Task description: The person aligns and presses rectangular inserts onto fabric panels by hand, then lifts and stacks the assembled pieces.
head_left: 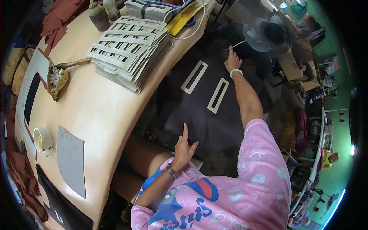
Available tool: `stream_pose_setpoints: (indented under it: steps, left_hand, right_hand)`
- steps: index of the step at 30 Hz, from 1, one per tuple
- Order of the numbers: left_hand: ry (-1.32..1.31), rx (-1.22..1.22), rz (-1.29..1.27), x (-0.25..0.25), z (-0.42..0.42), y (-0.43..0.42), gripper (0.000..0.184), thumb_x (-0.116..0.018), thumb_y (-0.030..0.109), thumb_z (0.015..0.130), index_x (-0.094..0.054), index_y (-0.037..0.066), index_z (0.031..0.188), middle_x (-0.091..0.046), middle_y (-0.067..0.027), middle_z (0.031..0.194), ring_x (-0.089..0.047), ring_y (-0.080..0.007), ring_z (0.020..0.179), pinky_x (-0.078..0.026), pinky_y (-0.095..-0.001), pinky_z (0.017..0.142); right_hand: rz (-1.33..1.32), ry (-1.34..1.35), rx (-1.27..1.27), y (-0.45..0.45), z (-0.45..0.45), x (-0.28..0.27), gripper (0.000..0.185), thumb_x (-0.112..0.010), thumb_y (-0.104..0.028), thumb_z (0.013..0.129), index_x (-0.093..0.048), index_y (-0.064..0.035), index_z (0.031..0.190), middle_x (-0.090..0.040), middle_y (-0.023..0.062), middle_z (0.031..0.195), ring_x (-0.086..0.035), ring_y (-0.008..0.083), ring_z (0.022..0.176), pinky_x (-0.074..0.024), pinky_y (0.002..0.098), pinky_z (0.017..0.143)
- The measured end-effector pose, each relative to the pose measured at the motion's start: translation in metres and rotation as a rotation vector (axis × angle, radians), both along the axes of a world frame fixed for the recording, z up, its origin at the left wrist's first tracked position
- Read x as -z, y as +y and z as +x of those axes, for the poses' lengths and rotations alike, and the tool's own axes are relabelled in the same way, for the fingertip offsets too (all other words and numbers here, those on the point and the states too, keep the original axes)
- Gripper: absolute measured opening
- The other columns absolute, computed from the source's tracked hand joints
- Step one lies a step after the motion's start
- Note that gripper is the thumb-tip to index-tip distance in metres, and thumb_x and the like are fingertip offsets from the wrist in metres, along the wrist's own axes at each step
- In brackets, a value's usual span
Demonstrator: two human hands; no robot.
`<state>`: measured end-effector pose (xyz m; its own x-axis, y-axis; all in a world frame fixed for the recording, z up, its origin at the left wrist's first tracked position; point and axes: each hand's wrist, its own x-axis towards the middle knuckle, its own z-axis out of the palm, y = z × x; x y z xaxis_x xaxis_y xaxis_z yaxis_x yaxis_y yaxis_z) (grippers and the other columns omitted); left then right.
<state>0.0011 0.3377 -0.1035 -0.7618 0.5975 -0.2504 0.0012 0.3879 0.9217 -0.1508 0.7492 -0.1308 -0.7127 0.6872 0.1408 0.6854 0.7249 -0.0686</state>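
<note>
A dark sheet of material (199, 122) spreads beside the table, in front of my body. Two cream rectangular frames (194, 77) with long slots lie apart on it, the nearer frame (218, 96) slanting the same way. My left hand (185, 151) hovers at the sheet's near side, index finger stretched out and thumb apart, holding nothing I can see. At the far edge, my right hand (232, 61) reaches out with its index finger extended. Its fingertip is close to a thin white strip (239, 43); whether it touches the strip I cannot tell.
On the table (103, 111) stand a stack of slotted pale pieces (126, 46), a glue-crusted brush (57, 80), a cup (43, 138) and a grey panel (72, 161). Bottles (99, 16) stand at the back. Plastic-wrapped dark material (264, 34) is beyond my right hand. Other people are farther off.
</note>
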Motion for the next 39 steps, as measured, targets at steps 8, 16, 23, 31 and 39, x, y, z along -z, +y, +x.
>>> stream_pose_setpoints:
  steps: [8, 16, 23, 31, 39]
  left_hand:
    - [0.018, -0.012, 0.018, -0.006, -0.006, -0.013, 0.088, -0.07, 0.015, 0.077, -0.015, 0.003, 0.144, -0.054, -0.0203, 0.09, -0.056, -0.0237, 0.064, -0.047, -0.0328, 0.062]
    - [-0.184, -0.07, -0.013, -0.02, -0.018, -0.092, 0.079, -0.066, 0.021, 0.083, -0.018, 0.003, 0.144, -0.048, -0.026, 0.128, -0.066, -0.0266, 0.085, -0.052, -0.0317, 0.076]
    - [0.261, -0.399, 0.169, -0.124, -0.005, -0.2, 0.054, -0.064, 0.009, 0.083, -0.044, 0.004, 0.132, -0.057, -0.0153, 0.121, -0.063, -0.0194, 0.092, -0.049, -0.0305, 0.084]
    - [0.931, -1.115, -0.726, -0.144, 0.022, -0.4, 0.032, -0.055, 0.01, 0.087, -0.055, -0.002, 0.117, -0.058, -0.0201, 0.114, -0.055, -0.0345, 0.106, -0.043, -0.0392, 0.091]
    - [0.558, -1.098, -1.102, -0.086, 0.045, -0.494, 0.044, -0.038, 0.034, 0.097, -0.046, 0.009, 0.132, -0.038, -0.0134, 0.141, -0.031, -0.0312, 0.133, -0.023, -0.0538, 0.106]
  right_hand:
    - [-0.063, 0.382, -0.08, -0.029, -0.018, -0.002, 0.066, -0.057, -0.012, 0.08, -0.027, -0.0066, 0.14, -0.053, 0.0167, 0.123, -0.047, 0.0338, 0.118, -0.0294, 0.0568, 0.098]
    - [-0.04, 0.873, -0.657, -0.185, -0.023, -0.104, 0.059, -0.054, -0.007, 0.087, -0.027, 0.0027, 0.138, -0.049, 0.019, 0.126, -0.044, 0.0337, 0.117, -0.0297, 0.0423, 0.102]
    - [-0.492, 0.907, -1.047, -0.409, 0.01, -0.147, 0.062, -0.054, -0.005, 0.087, -0.023, 0.0049, 0.139, -0.04, 0.0218, 0.134, -0.038, 0.0335, 0.126, -0.0263, 0.0404, 0.106]
    - [-0.552, 0.61, -1.239, -0.539, 0.052, -0.126, 0.069, -0.061, -0.014, 0.082, -0.026, 0.0002, 0.14, -0.034, 0.0194, 0.14, -0.025, 0.0387, 0.133, -0.0197, 0.0512, 0.108]
    - [-0.357, 0.54, -1.206, -0.54, 0.051, -0.121, 0.064, -0.061, -0.017, 0.081, -0.034, -0.004, 0.138, -0.038, 0.0153, 0.138, -0.027, 0.0381, 0.132, -0.0202, 0.0546, 0.107]
